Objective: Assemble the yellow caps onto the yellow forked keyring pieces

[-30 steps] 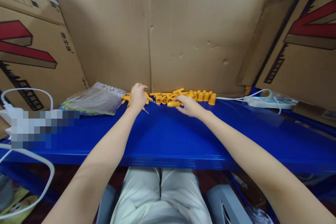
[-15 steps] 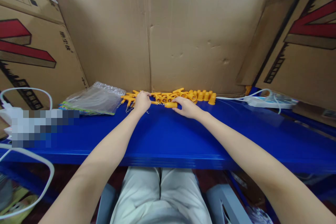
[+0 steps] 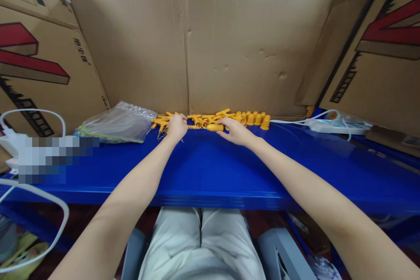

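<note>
Fingers, left: those of the left hand (image 3: pixel 176 126) curl down over small yellow parts at the 10 o'clock end of the pile; whether they grip one I cannot tell.
Fingers, right: the right hand (image 3: pixel 236 131) rests its fingertips on a short yellow plastic piece (image 3: pixel 215 127), pinning it to the counter more than gripping it.
Yellow pile: yellow plastic fittings (image 3: pixel 243 118) lie in a loose row at 12 o'clock, against the cardboard wall (image 3: pixel 229 43).
Handling: probably light, hard and smooth, so apt to skid or roll; a pinch across the body looks the surest hold. Thin metal chains seem to trail from some, which may tangle.
Counter: blue counter (image 3: pixel 213 170), glossy, likely slippery.
At 10 o'clock: clear plastic bags (image 3: pixel 118 123) lie flat.
At 2 o'clock: white power strip (image 3: pixel 334 127) with its cable.
Room: printed cartons wall in both sides.
</note>
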`<state>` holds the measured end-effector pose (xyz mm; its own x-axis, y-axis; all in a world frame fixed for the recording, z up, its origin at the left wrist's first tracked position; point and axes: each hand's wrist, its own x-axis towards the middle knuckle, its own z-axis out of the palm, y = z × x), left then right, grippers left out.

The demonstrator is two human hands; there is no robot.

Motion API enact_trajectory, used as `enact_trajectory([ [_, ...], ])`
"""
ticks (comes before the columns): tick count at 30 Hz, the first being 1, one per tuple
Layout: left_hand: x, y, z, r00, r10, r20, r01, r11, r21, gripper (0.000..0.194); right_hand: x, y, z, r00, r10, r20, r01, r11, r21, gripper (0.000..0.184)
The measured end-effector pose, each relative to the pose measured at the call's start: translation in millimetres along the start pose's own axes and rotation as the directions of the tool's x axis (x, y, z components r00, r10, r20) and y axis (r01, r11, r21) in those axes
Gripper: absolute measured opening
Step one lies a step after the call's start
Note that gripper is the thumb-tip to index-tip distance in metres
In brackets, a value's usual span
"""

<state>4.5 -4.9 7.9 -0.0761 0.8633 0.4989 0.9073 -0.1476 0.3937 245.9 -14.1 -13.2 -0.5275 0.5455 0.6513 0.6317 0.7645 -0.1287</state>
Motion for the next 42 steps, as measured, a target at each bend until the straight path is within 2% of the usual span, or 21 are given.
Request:
enact_trajectory([
  [8,0,-2,4.1,1.0,-0.008,-0.003,0.008,1.0,-0.006,0.043,-1,-3,-4,1.0,-0.005,0.006,0.005,1.0,-0.002,0.025],
  [14,-4,5,0.6,1.0,-0.026,0.016,0.027,0.999,-0.038,0.04,0,-4,-1,1.0,-0.029,0.006,0.029,1.0,0.0,0.023],
  [20,-5,9,7.1,0.993,-0.054,0.107,0.082,0.959,-0.271,0.035,-1,-1,0,1.0,-0.016,-0.011,0.015,1.0,-0.011,0.024],
  [24,-5,8,13.1,0.991,-0.072,0.114,0.116,0.885,-0.45,0.032,-2,4,-2,1.0,-0.002,-0.016,0.001,1.0,-0.027,0.025],
  [29,-7,13,13.7,0.987,-0.068,0.146,0.142,0.793,-0.592,0.03,-4,4,-5,1.0,-0.013,0.011,0.013,1.0,-0.021,0.025],
  [33,-9,18,11.6,0.983,-0.02,0.184,0.137,0.743,-0.655,0.029,-4,3,-3,1.0,-0.008,0.013,0.008,1.0,-0.015,0.024],
  [38,-14,17,10.3,0.935,0.184,0.305,0.091,0.703,-0.705,0.065,-4,10,1,0.995,0.102,-0.023,-0.101,0.994,0.029,0.024],
  [42,-15,11,16.5,0.919,0.254,0.302,0.015,0.743,-0.67,0.069,-6,15,3,0.987,0.156,-0.022,-0.154,0.984,0.085,0.021],
])
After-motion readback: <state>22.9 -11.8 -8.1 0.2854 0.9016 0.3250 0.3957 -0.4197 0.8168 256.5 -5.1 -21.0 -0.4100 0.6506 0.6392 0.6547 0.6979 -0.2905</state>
